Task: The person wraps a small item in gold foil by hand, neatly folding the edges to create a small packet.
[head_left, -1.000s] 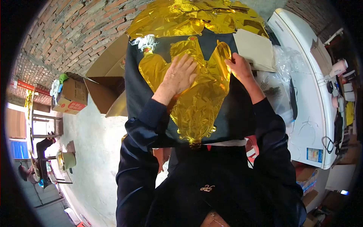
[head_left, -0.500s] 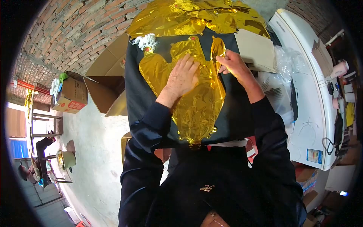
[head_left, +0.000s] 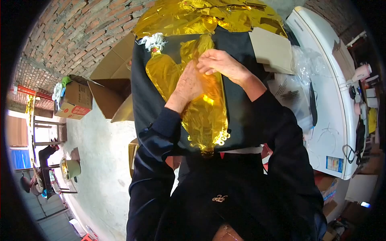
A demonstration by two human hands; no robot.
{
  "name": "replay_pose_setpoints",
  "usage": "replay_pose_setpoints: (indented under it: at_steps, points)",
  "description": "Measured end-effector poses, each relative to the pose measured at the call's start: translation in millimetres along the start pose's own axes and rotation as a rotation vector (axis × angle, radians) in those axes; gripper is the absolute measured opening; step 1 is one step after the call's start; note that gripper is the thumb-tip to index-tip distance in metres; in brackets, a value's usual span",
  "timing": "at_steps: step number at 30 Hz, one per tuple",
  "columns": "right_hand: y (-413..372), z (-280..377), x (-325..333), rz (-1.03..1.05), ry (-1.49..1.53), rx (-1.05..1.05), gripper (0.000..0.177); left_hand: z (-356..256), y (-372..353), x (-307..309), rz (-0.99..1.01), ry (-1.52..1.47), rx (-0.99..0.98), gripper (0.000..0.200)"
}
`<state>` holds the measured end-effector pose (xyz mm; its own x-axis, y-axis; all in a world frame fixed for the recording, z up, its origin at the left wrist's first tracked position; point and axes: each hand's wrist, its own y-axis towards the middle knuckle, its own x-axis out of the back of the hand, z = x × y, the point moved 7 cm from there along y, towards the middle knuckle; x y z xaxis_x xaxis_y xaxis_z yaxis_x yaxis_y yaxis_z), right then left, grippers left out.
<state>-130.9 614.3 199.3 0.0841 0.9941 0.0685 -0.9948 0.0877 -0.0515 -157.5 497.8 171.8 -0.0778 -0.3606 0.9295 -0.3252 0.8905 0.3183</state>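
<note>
A flat gold foil balloon (head_left: 205,120) lies on a black cloth-covered surface (head_left: 245,108) in front of me. My left hand (head_left: 189,85) rests on its middle, pressing down, with the fingertips partly hidden. Just to the right, my right hand (head_left: 224,66) has its fingers closed on the balloon's right side part, which is folded inward over the middle; the foil there is blurred. At the balloon's upper left lobe (head_left: 161,74) sits a tuft of white strings (head_left: 152,41). Small ring-like tabs (head_left: 221,138) line the lower end.
More gold foil sheets (head_left: 173,22) are heaped at the far end. A cardboard piece (head_left: 271,50) and clear plastic bags (head_left: 303,60) lie at the right, beside a white fridge-like cabinet (head_left: 327,120). Open cardboard boxes (head_left: 110,98) stand left. Another person (head_left: 38,180) sits at far left.
My right hand has moved left, bringing the balloon's right side part over the middle, close to my left hand. My left hand stays on the foil.
</note>
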Motion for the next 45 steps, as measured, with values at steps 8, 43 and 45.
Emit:
replay_pose_setpoints:
  at_steps: [8,43,45]
  points:
    - [-67.2,-45.2,54.6,-0.395,-1.010,0.520,0.033,-2.1,2.1,6.5,-0.265,-0.016,-0.182,0.040]
    - [-74.8,-43.0,-35.1,-0.371,-1.275,0.420,0.049,52.9,11.8,18.9,-0.133,-0.620,0.214,0.030]
    - [-75.3,-41.4,-35.6,-0.372,-1.283,0.412,0.050,67.5,10.4,21.0,-0.274,-0.803,0.346,0.028]
